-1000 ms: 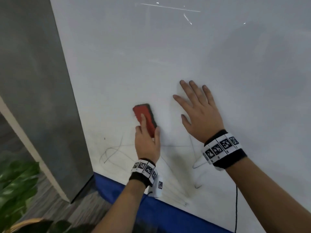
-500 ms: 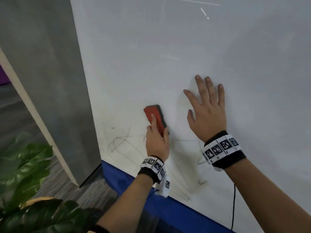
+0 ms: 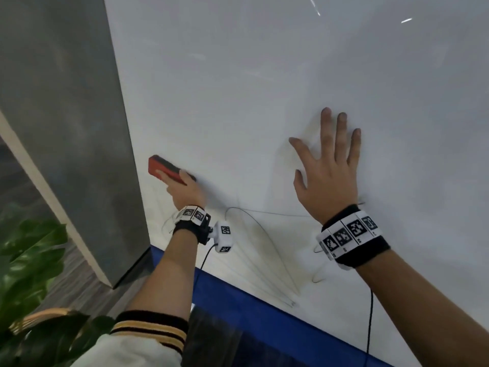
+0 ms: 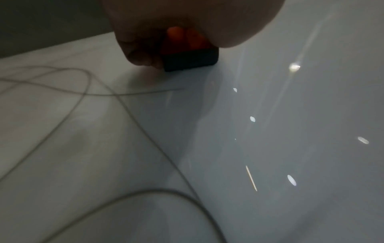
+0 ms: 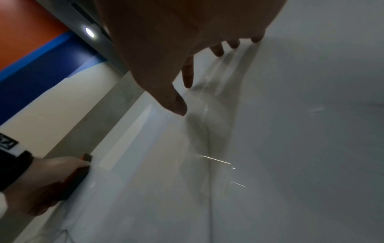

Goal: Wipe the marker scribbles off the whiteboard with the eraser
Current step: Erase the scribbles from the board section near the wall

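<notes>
A white whiteboard [image 3: 264, 88] fills most of the head view. Thin black marker scribbles [image 3: 264, 234] loop across its lower part, down to the blue bottom edge. My left hand [image 3: 182, 192] grips a red eraser [image 3: 165, 169] with a dark felt face and presses it on the board near the board's left edge, above the scribbles. The left wrist view shows the eraser [image 4: 190, 55] flat on the board with scribble lines [image 4: 87, 92] just below it. My right hand [image 3: 328, 170] lies flat on the board with straight spread fingers, to the right of the eraser.
A grey pillar [image 3: 66, 115] stands against the board's left edge. Green plant leaves [image 3: 29, 260] sit at the lower left over a grey floor. A blue band [image 3: 251, 321] runs under the board. Thin black cables hang from both wristbands.
The eraser and my left hand have slid left towards the board's left edge and the eraser has tilted leftward. My right hand stays flat on the board. The head camera has shifted.
</notes>
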Tool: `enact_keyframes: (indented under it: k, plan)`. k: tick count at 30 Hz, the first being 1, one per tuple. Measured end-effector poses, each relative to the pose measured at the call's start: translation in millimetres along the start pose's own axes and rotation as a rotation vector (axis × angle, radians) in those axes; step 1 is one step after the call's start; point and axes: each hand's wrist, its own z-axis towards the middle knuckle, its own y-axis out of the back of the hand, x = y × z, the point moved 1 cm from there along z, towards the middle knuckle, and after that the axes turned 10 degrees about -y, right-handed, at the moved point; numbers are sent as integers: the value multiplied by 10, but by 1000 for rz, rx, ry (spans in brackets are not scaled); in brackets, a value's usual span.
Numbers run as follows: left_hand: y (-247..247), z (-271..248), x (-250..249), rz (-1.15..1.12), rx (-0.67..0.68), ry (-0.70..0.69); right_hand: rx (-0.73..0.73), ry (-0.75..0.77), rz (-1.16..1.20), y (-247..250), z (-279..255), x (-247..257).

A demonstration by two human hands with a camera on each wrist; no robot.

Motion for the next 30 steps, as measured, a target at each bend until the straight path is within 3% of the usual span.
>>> enact_keyframes:
  k: [4, 7, 9, 12, 14, 16, 19, 21, 23, 27, 30]
  plan:
    - [69, 244, 223, 27, -23, 248, 10, 58, -15, 5, 3, -161]
    - [151, 268, 97, -15, -4, 278, 11, 66, -11, 23, -1, -155]
    - [134, -75, -64, -31, -9, 172, 14, 63, 16, 48, -15, -125]
    - [7, -979, -194, -82, 190, -117, 20, 89, 55, 102, -33, -162]
    - [-65, -1404, -73, -108, 294, -226, 25, 122, 40, 151, -54, -301]
    - [-97, -1482, 66, -53, 297, -144, 23, 135, -3, 210, -122, -526]
    - [-53, -1397, 76, 59, 157, 168, 27, 94, -59, 272, -264, -937]
    - [-48, -1473, -26, 80, 134, 190, 32, 40, -71, 291, -391, -1170]
    - [-162, -1743, -129, 39, 206, 60, 30, -29, -63, 310, -522, -1334]
    - [-493, -2400, -214, -73, 319, -350, 12, -115, -35, 373, -703, -1611]
    - [-628, -2497, -253, -81, 261, -439, -4, -99, -25, 411, -795, -1868]
